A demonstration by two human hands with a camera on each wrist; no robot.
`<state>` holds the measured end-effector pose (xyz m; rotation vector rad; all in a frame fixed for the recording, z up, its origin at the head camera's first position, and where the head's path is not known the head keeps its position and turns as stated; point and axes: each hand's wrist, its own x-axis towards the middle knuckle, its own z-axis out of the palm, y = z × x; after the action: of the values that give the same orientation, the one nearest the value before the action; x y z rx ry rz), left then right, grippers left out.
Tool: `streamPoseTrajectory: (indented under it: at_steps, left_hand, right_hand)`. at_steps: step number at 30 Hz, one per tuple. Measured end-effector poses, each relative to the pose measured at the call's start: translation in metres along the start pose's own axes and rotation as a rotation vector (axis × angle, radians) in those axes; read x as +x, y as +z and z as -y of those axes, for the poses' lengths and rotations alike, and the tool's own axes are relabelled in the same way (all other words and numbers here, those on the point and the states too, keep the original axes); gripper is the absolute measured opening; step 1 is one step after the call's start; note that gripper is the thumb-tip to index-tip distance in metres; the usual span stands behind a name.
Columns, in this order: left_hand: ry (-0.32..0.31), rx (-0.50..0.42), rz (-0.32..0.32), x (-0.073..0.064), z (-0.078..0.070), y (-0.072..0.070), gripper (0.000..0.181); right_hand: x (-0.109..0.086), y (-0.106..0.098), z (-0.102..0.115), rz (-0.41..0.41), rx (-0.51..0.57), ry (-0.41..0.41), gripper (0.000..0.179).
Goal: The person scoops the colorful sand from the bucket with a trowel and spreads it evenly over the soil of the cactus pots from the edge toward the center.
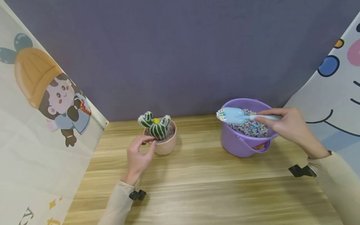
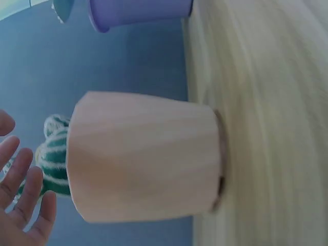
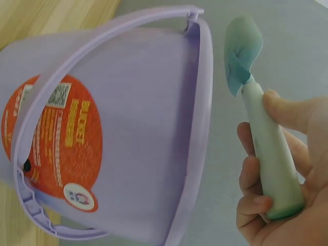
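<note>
My right hand point(image 1: 292, 125) grips the pale handle of a light-blue toy shovel point(image 1: 234, 115). The shovel is over the purple bucket point(image 1: 239, 143), and small multicoloured beads sit at its tip. More beads point(image 1: 251, 128) fill much of the bucket. In the right wrist view, fingers and thumb wrap the shovel handle point(image 3: 274, 154) beside the bucket's rim. My left hand point(image 1: 140, 156) is at the near left side of a pink flowerpot point(image 1: 166, 147), fingers loosely bent and holding nothing. A green-and-white knitted cactus point(image 1: 158, 129) with a yellow top stands in the pot.
Both containers stand on a wood-grain table point(image 1: 197, 193), near its back edge. A dark grey-blue panel point(image 1: 180, 56) rises behind them. Printed cloths with cartoon figures hang at left point(image 1: 33, 150) and right point(image 1: 315, 100). The bucket's handle point(image 3: 43, 102) hangs down its front.
</note>
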<state>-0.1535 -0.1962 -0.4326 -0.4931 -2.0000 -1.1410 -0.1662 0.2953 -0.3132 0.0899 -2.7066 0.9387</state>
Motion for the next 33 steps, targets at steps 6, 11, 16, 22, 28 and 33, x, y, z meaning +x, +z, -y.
streamPoseTrajectory:
  at_steps: [6,11,16,22,28,33]
  left_hand:
    - [-0.055,0.094,-0.035,-0.007,0.011,-0.009,0.024]
    - [-0.228,0.114,0.03,-0.009,0.016,-0.013,0.05]
    - [-0.385,0.132,0.157,-0.008,0.023,-0.014,0.078]
    - [-0.399,0.136,0.242,-0.006,0.031,-0.011,0.094]
    - [-0.367,0.136,0.294,-0.004,0.036,-0.009,0.1]
    - [-0.359,0.136,0.32,-0.003,0.038,-0.008,0.104]
  right_hand:
    - [0.0,0.006,0.004,0.016,0.018,-0.014,0.038]
    - [0.001,0.014,0.009,0.013,0.039,-0.038,0.035]
    - [0.0,0.022,0.018,0.016,0.032,-0.06,0.034]
    - [0.0,0.036,0.031,0.006,0.051,-0.081,0.029]
    - [0.006,0.052,0.044,0.018,0.119,-0.186,0.022]
    - [0.01,0.063,0.05,0.027,0.133,-0.24,0.018]
